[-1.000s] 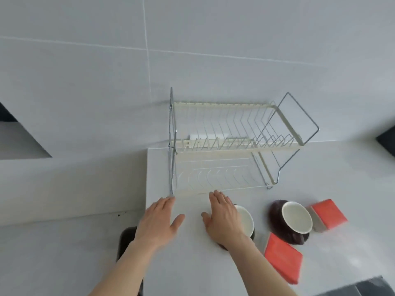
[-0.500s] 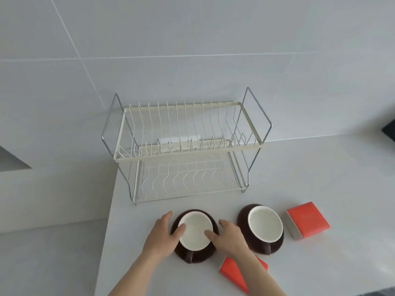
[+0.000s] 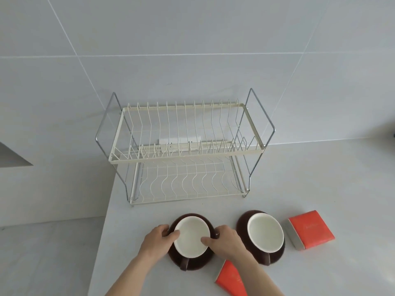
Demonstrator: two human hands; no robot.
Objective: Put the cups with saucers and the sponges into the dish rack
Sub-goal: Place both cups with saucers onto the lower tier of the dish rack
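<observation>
A brown cup with a white inside [image 3: 191,237] stands on its brown saucer [image 3: 197,264] near the counter's front. My left hand [image 3: 157,242] grips the cup and saucer on the left side, thumb on the rim. My right hand [image 3: 226,242] grips the right side the same way. A second cup on a saucer [image 3: 265,235] stands just to the right. One orange sponge [image 3: 311,229] lies at the far right, another orange sponge [image 3: 230,280] lies under my right forearm, partly hidden. The two-tier wire dish rack [image 3: 186,160] stands behind, with nothing in it.
The white counter [image 3: 320,178] ends at a left edge [image 3: 102,242] close to the rack and the held cup; a lower surface lies beyond. A tiled wall rises behind the rack, with a socket strip [image 3: 179,144] seen through the wires.
The view has swung to face the rack squarely. Both hands moved from flat on the counter to the left cup and now grip it and its saucer from both sides.
</observation>
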